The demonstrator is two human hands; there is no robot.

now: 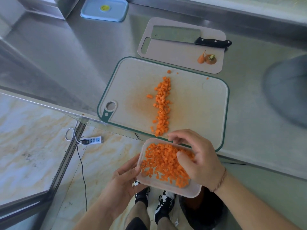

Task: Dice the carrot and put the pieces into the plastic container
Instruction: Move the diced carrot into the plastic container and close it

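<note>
Plastic container [167, 186] w/ carrot dice [164, 161] gripped in my L hand [123, 180] below surface [249, 130] edge; R hand [197, 156] fingers relaxed over dice; more on cutting board [196, 110].

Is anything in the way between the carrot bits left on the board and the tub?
Nothing visible blocks them. The row of carrot bits runs to the near edge of the cutting board, and the tub is held just below that edge.
</note>
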